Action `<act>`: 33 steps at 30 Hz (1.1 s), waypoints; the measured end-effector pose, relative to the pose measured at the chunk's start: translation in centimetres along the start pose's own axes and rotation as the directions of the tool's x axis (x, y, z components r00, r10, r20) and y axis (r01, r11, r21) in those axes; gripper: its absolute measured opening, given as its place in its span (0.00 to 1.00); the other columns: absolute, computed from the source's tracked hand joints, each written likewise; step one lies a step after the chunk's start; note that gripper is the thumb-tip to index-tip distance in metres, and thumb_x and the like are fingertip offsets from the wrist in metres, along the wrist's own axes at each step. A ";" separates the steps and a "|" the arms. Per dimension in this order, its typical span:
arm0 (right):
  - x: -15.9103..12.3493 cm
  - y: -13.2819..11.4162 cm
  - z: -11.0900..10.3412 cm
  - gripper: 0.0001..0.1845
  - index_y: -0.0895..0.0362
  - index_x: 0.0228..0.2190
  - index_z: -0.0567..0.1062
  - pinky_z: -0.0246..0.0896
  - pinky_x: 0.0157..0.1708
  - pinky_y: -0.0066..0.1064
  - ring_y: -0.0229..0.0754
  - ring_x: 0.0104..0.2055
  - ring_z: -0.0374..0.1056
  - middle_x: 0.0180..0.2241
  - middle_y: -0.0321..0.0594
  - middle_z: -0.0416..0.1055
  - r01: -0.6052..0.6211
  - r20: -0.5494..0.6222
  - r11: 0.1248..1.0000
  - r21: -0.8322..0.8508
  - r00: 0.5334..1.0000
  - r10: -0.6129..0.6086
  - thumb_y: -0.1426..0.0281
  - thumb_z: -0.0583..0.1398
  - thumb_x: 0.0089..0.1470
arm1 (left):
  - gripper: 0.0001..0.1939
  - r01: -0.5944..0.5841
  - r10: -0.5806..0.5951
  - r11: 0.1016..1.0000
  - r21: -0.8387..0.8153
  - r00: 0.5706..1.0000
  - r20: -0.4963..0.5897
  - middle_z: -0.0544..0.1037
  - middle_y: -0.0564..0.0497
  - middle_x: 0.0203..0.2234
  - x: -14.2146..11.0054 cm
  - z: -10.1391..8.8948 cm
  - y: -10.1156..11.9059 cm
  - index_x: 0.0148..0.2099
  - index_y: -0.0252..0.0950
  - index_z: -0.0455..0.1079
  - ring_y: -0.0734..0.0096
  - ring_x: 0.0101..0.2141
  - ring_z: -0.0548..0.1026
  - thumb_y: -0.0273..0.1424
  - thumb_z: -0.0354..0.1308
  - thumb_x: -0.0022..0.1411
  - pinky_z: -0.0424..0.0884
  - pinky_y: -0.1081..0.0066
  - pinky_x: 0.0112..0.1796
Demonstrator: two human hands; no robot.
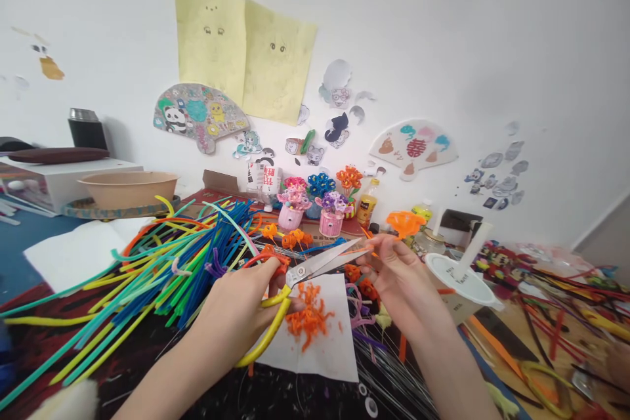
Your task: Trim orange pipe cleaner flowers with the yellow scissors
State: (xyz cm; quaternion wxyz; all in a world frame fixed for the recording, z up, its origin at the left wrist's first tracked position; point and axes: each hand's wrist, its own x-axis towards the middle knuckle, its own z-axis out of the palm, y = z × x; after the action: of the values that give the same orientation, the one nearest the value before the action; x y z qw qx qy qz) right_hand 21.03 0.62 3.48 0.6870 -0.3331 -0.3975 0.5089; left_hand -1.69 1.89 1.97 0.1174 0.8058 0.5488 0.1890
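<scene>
Two bare hands are working above a crowded craft table. The left hand (241,292) is gripping yellow-handled scissors (301,272), its fingers wrapping the handles, and the slightly parted blades are pointing toward the right hand. The right hand (398,269) is pinching orange strands (367,233) between thumb and fingers, right beside the blade tips; it seems to be holding an orange flower (404,223) too, which is showing just above the knuckles, its stem hidden. Whether the blades are touching the strands, I cannot tell. Below, orange clippings (310,321) are lying heaped on a white sheet (339,357). Behind the scissors, more orange flowers (295,238) are resting near potted fuzzy flowers (331,223), while a bundle of coloured pipe cleaners (197,269) is sprawling to the left

Judging by the clippings, the hands are probably trimming the orange piece; the next move is calling for a steady pinch, fingertips staying clear of the blades, and a small, controlled closing of the scissors
</scene>
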 end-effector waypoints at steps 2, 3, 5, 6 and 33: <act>0.0 0.0 0.0 0.12 0.54 0.24 0.79 0.65 0.28 0.26 0.36 0.28 0.71 0.26 0.34 0.75 0.002 -0.010 1.000 0.003 1.000 -0.002 0.61 0.72 0.40 | 0.14 -0.006 0.006 1.000 0.002 1.000 -0.004 0.73 0.55 0.24 0.0 0.1 -0.1 0.30 0.41 0.58 0.64 0.27 0.73 0.45 0.53 0.58 0.53 0.73 0.25; 0.0 0.0 0.1 0.12 0.54 0.24 0.79 0.65 0.27 0.25 0.36 0.27 0.71 0.26 0.34 0.75 0.005 -0.013 1.000 0.004 1.000 -0.005 0.61 0.72 0.40 | 0.14 -0.009 0.009 1.000 0.003 1.000 -0.004 0.73 0.55 0.24 0.0 0.1 -0.1 0.29 0.41 0.57 0.64 0.26 0.72 0.45 0.52 0.59 0.53 0.72 0.25; 0.0 0.0 0.1 0.12 0.54 0.23 0.79 0.64 0.27 0.25 0.36 0.27 0.71 0.25 0.33 0.76 0.009 -0.010 1.000 0.005 1.000 -0.009 0.61 0.72 0.39 | 0.14 -0.020 0.020 1.000 0.003 1.000 -0.004 0.73 0.55 0.23 0.1 0.1 -0.2 0.29 0.41 0.57 0.65 0.26 0.72 0.45 0.51 0.59 0.52 0.72 0.25; 0.0 0.0 0.2 0.12 0.54 0.23 0.79 0.64 0.27 0.25 0.35 0.27 0.71 0.25 0.33 0.76 0.010 -0.010 1.000 0.008 1.000 -0.010 0.61 0.72 0.39 | 0.14 -0.027 0.027 1.000 0.000 1.000 -0.004 0.73 0.55 0.24 0.1 0.2 -0.2 0.29 0.41 0.57 0.65 0.26 0.72 0.45 0.51 0.59 0.52 0.72 0.25; 0.0 -0.2 0.4 0.13 0.54 0.24 0.80 0.63 0.24 0.22 0.34 0.26 0.72 0.25 0.33 0.76 -0.003 -0.002 0.999 0.045 1.000 0.003 0.61 0.73 0.38 | 0.18 -0.015 0.019 0.998 -0.069 0.998 0.062 0.59 0.59 0.17 0.2 0.3 -0.1 0.26 0.41 0.51 0.72 0.20 0.59 0.44 0.54 0.55 0.47 0.74 0.24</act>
State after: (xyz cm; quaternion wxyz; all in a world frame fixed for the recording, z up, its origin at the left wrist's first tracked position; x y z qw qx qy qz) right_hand 20.70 0.55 3.81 0.6941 -0.3188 -0.3848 0.5183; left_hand -1.56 2.14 1.75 0.1605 0.8115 0.5311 0.1831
